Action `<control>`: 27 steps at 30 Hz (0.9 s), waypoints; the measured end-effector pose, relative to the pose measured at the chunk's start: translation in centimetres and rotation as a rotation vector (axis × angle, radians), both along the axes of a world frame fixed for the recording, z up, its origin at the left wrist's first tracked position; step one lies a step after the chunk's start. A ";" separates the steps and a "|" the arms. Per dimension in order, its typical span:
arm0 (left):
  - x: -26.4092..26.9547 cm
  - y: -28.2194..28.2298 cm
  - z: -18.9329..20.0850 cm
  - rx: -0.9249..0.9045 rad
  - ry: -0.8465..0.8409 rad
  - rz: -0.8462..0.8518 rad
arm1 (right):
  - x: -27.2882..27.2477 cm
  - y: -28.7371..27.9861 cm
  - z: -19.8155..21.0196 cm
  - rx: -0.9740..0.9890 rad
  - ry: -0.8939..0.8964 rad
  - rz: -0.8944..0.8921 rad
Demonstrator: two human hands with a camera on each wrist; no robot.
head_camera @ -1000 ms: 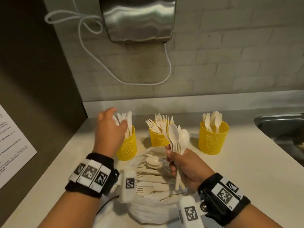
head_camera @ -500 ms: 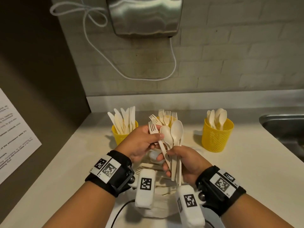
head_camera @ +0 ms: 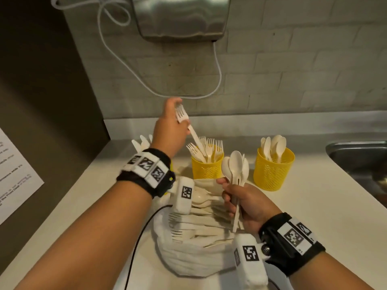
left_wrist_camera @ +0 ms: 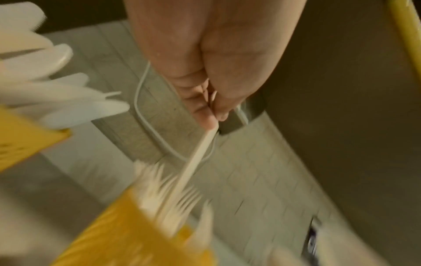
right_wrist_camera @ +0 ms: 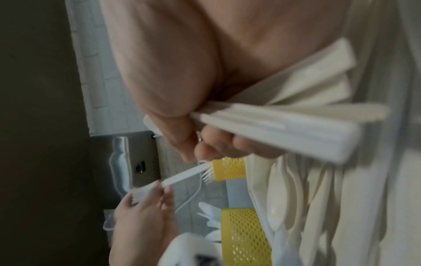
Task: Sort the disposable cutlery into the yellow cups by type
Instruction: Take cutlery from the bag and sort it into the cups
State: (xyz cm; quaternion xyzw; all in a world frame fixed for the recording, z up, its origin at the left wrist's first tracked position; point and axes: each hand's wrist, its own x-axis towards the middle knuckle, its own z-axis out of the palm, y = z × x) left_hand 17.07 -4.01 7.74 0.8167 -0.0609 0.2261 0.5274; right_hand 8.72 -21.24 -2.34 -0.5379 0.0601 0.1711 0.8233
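My left hand (head_camera: 170, 130) pinches one fork (head_camera: 189, 127) by its head, handle already among the crowded forks in the middle cup (head_camera: 207, 169), so it may snag and tip out, while my right hand (head_camera: 246, 203) grips loose spoons (head_camera: 235, 166).

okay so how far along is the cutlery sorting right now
Partly done. All three yellow mesh cups already hold sorted pieces: knives in the left cup, forks in the middle cup, spoons in the right cup. In hand: the left hand lowers a white plastic fork handle-first into the middle cup; the right hand holds a bunch of white plastic spoons. Left: the unsorted pile on the white cloth bag.
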 end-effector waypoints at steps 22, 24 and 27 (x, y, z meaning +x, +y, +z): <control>-2.2 1.7 -1.8 0.215 0.616 -0.809 | -0.1 2.3 -0.4 -0.194 -0.079 0.437; -2.3 2.1 -1.9 0.235 0.575 -0.815 | 0.1 2.4 -0.5 -0.157 -0.076 0.457; -2.4 2.3 -2.1 0.227 0.447 -0.745 | 0.5 2.7 -0.5 -0.102 -0.094 0.469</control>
